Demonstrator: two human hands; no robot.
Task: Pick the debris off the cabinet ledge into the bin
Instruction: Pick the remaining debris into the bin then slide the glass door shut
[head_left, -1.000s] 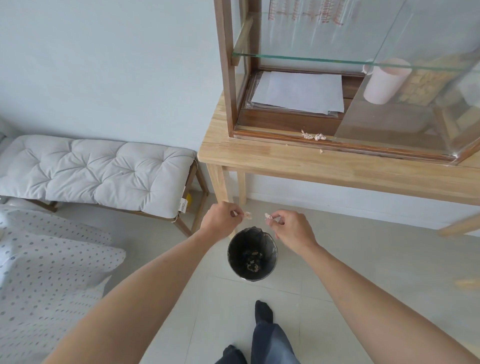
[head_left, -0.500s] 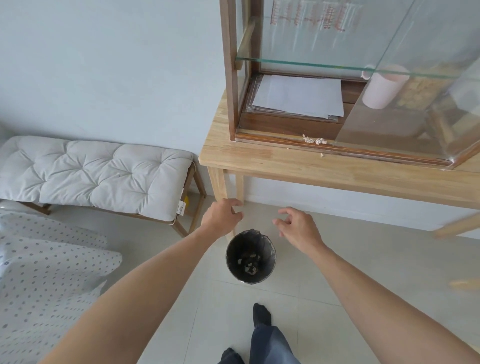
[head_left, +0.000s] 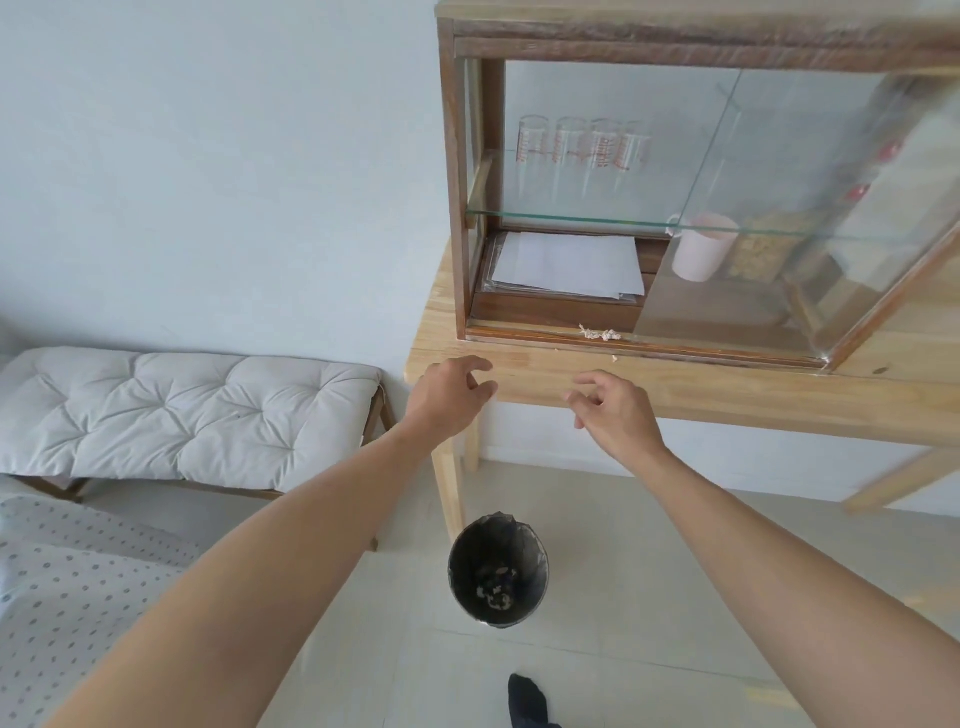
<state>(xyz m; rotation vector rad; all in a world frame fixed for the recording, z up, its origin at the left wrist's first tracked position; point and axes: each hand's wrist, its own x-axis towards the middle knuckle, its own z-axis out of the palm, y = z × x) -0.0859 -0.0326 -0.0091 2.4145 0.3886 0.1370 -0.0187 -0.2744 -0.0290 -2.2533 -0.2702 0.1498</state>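
A small pile of pale debris lies on the front ledge of the glass-fronted wooden cabinet, and one crumb sits just below it on the table. My left hand is raised in front of the table's left front edge, fingers apart and empty. My right hand hovers a little to the right at the same height, fingers loosely curled with nothing in them, below the debris. The dark round bin stands on the floor beneath my hands, with pale scraps at its bottom.
The cabinet stands on a light wooden table. Inside are papers, a pink cup and several glasses on a glass shelf. A cushioned bench stands left, a dotted cloth lower left. My socked foot is near the bin.
Both hands let their scraps fall into the bin, opened, and rose from above the bin up to the table edge. My view tilted upward.
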